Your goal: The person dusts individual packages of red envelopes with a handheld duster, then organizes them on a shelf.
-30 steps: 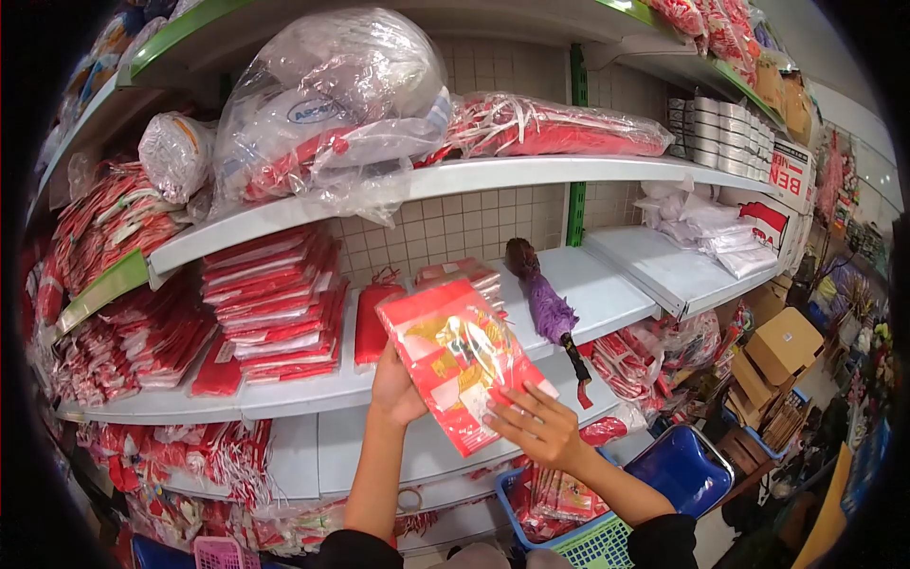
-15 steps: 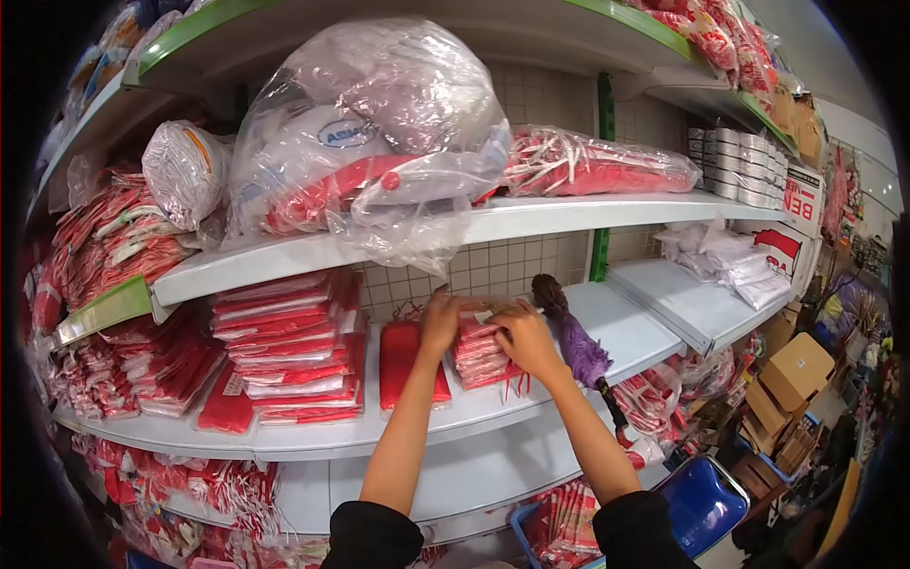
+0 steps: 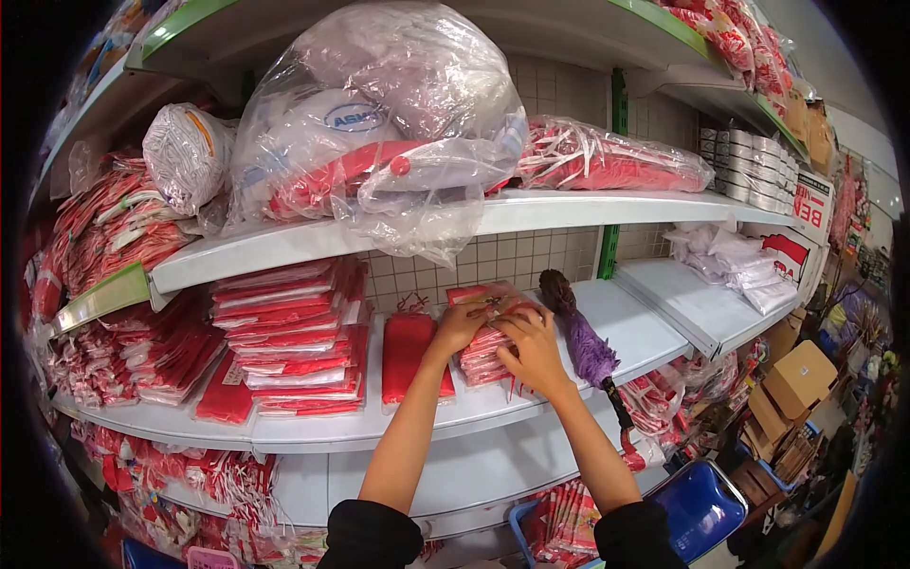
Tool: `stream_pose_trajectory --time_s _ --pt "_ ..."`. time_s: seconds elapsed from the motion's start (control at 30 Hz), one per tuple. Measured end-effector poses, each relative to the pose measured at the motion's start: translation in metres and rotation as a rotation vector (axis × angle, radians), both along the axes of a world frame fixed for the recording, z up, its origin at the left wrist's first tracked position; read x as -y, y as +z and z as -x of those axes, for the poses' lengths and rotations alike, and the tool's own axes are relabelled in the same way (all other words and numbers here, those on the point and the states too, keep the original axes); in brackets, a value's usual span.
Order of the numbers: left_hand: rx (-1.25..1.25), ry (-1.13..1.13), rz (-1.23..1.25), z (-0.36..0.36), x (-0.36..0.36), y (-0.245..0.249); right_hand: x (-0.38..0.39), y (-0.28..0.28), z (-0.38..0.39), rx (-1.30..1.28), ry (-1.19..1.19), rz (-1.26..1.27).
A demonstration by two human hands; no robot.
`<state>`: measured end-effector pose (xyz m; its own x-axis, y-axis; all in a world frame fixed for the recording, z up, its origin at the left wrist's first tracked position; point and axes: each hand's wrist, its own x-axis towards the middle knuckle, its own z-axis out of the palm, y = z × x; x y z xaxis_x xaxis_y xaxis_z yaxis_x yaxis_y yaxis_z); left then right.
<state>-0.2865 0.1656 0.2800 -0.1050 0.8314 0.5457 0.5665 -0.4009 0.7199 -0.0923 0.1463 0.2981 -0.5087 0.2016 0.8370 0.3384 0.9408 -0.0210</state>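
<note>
A small stack of red-and-white packets in clear plastic [image 3: 482,362] lies on the middle shelf. My left hand [image 3: 463,324] rests on its upper left edge, fingers stretched over the top packet. On the stack's right side lies my right hand [image 3: 533,349], fingers spread and thumb apart. Both hands touch the top packet [image 3: 488,294], which is partly covered by the fingers. To the left of the stack, a pile of plain red packets [image 3: 408,353] lies close to my left wrist. A purple feather duster [image 3: 590,353] with a black handle leans just right of my right hand.
A tall stack of red-and-white packets [image 3: 289,346] stands farther left. Overhead, a large clear bag [image 3: 417,95] hangs over the upper shelf's edge [image 3: 550,211]. White plastic packs [image 3: 730,266] lie on the right shelf. Below right are a blue container [image 3: 700,507] and cardboard boxes [image 3: 799,377].
My left hand has moved right and down, from beside the plain red pile onto the small stack. My right hand has shifted slightly and stays on the stack. The view has shifted a little.
</note>
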Motion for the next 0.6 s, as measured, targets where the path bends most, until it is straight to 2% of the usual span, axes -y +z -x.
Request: stream_pose_trajectory --time_s 0.1,0.2,0.23,0.37,0.47,0.57,0.6 --pt "0.049 0.059 -0.049 -0.006 0.007 0.003 -0.004 -0.007 -0.002 0.025 0.005 -0.014" --pt "-0.036 0.294 -0.170 -0.011 0.020 0.016 0.001 -0.006 -0.007 0.043 -0.017 -0.014" --pt "0.036 0.341 -0.142 -0.021 0.032 0.026 0.004 -0.004 -0.008 0.046 -0.030 -0.014" --pt "0.105 0.361 -0.360 -0.051 0.071 0.037 0.030 0.004 -0.020 -0.055 -0.035 -0.036" --pt "0.007 0.354 -0.419 -0.073 0.095 0.031 0.046 -0.011 -0.034 -0.125 -0.039 -0.018" --pt "-0.331 0.540 -0.366 -0.108 0.125 0.019 0.067 -0.035 -0.051 -0.161 -0.014 0.018" --pt "-0.330 0.515 -0.385 -0.121 0.131 0.012 0.074 -0.044 -0.057 -0.171 -0.008 0.027"
